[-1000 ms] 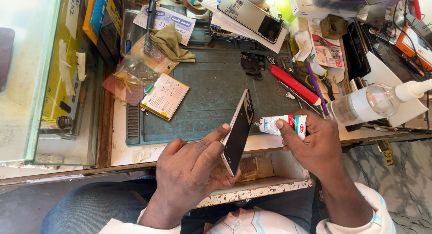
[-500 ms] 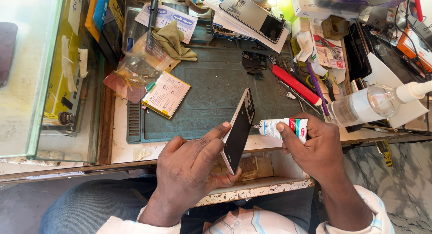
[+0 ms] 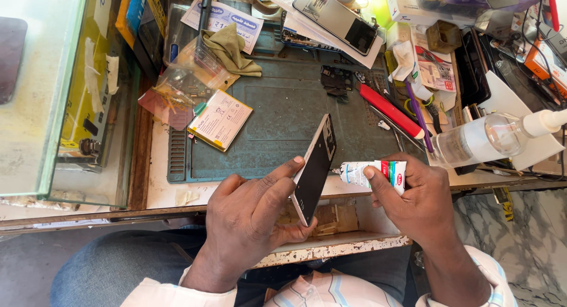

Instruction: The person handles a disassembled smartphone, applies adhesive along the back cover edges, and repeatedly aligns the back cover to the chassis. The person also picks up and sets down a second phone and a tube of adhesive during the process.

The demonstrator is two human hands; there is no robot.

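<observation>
My left hand [image 3: 254, 215] grips a dark smartphone [image 3: 314, 165] held on edge, tilted, above the front edge of the bench. My right hand [image 3: 413, 197] holds a small white glue tube [image 3: 369, 172] with a red and green end. The tube's nozzle points left and sits right beside the phone's edge. Both hands hover just in front of the teal work mat [image 3: 283, 112].
A phone battery [image 3: 220, 119] lies on the mat's left. A red-handled tool [image 3: 393, 111], a clear dispenser bottle [image 3: 490, 138], an olive cloth [image 3: 231, 50], plastic bags [image 3: 180, 85], another phone [image 3: 335, 20] and cluttered boxes surround the mat. A glass cabinet [image 3: 53, 94] stands left.
The hands, phone and tube have stayed almost still; the tube's nozzle remains at the phone's edge.
</observation>
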